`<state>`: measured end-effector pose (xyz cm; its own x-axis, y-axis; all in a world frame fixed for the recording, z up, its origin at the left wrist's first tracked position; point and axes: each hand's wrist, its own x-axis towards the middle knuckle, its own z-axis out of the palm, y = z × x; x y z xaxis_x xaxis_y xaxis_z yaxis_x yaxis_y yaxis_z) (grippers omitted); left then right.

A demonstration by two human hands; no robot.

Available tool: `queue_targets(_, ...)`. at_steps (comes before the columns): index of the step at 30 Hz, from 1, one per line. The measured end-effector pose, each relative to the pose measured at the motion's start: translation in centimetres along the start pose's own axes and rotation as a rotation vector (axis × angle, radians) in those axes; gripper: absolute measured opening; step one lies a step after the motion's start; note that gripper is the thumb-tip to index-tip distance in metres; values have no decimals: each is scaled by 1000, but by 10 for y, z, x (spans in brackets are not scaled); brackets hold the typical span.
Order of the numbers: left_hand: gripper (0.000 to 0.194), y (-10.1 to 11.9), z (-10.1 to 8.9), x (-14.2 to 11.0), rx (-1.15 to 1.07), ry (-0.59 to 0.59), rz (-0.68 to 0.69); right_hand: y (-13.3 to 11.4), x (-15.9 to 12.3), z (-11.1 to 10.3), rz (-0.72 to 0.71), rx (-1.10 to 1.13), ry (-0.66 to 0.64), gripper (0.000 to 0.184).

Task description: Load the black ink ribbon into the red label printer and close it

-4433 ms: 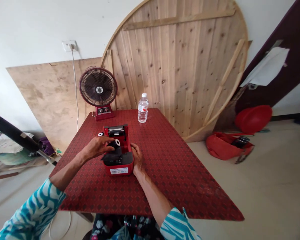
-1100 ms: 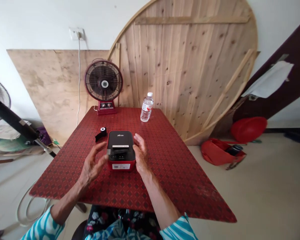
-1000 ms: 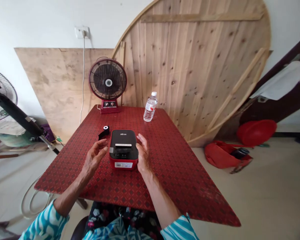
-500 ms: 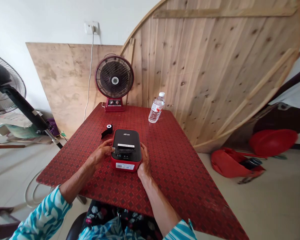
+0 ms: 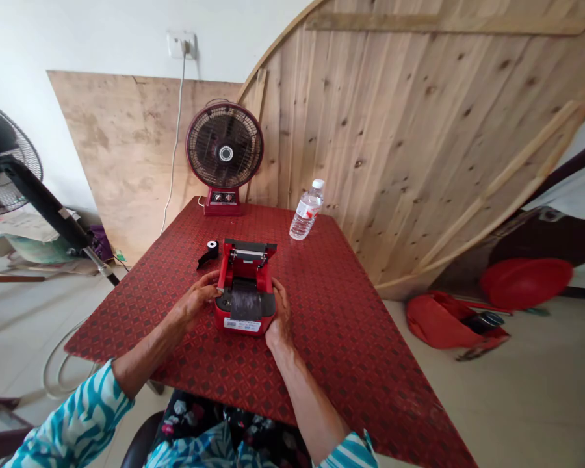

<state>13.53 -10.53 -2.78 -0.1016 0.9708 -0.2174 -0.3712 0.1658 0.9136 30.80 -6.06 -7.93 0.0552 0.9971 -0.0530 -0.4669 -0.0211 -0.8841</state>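
Both forearms, in patterned sleeves [image 5: 78,422], slanted inward over the near part of the red table [image 5: 361,370], palms turned toward each other. Between the hands, on the tabletop, stood the red label printer [image 5: 264,283], a white label [image 5: 242,324] on its near face. The left hand [image 5: 199,300] lay at its left side, thumb on the near-left corner of the top and the other fingers bent along the side. The right hand [image 5: 281,318] was cupped against the right side, fingers close together; whether either hand pressed hard could not be told.

The lid [image 5: 249,248] stood raised at the far end, screening the tabletop behind it, and a black strip [image 5: 245,302] draped over the near edge of the open compartment. Just past the left fingers sat a black roll [image 5: 213,247] with a loose tail. Farther back stood a water bottle [image 5: 306,211] on the right and a table fan [image 5: 225,156] on the left, before a round wooden board [image 5: 394,143] and a plywood sheet [image 5: 117,143].
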Motion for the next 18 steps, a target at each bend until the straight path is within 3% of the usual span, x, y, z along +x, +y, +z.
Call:
queue_targets(7,56,3,-1,-6,103,-3,64,1,2,-1,-22,9,1,48)
queue_targets(11,49,21,4,-5,374,46,320,1,2,-1,-15,0,-18,49)
queue_targets(14,29,39,18,9,756,-112,492,3,3,-2,-12,-10,-14,51)
queue_targets(18,29,47,44,43,1362,-392,486,6,4,-5,-44,-20,-29,50)
